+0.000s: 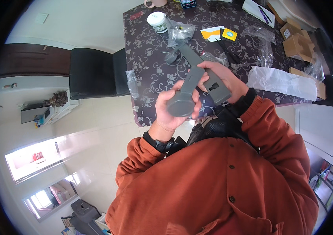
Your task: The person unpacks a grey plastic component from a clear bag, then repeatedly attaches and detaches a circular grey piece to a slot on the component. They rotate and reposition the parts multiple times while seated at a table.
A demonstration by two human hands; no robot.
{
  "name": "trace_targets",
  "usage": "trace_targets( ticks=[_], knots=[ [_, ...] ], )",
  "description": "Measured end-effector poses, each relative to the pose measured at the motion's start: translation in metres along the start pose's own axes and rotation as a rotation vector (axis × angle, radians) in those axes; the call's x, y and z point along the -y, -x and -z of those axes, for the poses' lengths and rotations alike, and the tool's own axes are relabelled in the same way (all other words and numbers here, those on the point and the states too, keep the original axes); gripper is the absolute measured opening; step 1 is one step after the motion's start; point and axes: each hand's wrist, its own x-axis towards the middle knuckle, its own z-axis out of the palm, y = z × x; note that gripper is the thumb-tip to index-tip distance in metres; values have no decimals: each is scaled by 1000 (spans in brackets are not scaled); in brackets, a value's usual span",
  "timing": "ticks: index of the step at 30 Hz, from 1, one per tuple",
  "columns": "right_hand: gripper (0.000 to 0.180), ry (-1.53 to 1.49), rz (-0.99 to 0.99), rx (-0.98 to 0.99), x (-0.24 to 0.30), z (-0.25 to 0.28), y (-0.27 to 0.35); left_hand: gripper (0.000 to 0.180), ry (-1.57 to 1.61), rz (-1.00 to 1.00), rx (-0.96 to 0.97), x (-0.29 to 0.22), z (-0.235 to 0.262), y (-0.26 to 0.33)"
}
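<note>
My left hand [163, 109] is closed round a grey plastic piece [180, 104] with a round, cup-like end and a flat arm rising from it. In my right hand [231, 77] is a long grey plastic bar [218, 91] with a small dark slot near its lower end. The bar slants up and left over the table. The arm of the left piece meets or overlaps the bar near my right fingertips; whether they are joined, I cannot tell. Just beyond my hands, a small clear round plastic piece [171, 57] lies on the table.
The dark floral table [145, 70] carries a white-lidded tub [157, 21], crumpled clear bags [181, 33], a yellow packet [228, 34], and a black strip [228, 51]. At the right are white wrapping [282, 82] and cardboard boxes [297, 45]. A black chair [96, 73] stands left.
</note>
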Motion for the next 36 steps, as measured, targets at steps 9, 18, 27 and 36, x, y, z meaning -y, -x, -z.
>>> trace_targets(
  ticks=[9, 18, 27, 36],
  knots=[
    [29, 391, -92, 105, 10, 21, -18, 41, -819, -138, -171, 7, -3, 3],
    [37, 347, 47, 253, 5, 27, -17, 41, -1188, -220, -126, 9, -1, 4],
    [38, 1178, 623, 364, 0, 38, -14, 35, -1433, -340, -56, 5, -13, -1],
    [33, 402, 144, 124, 4, 28, -17, 37, -1638, -419, 40, -4, -18, -6]
  ],
)
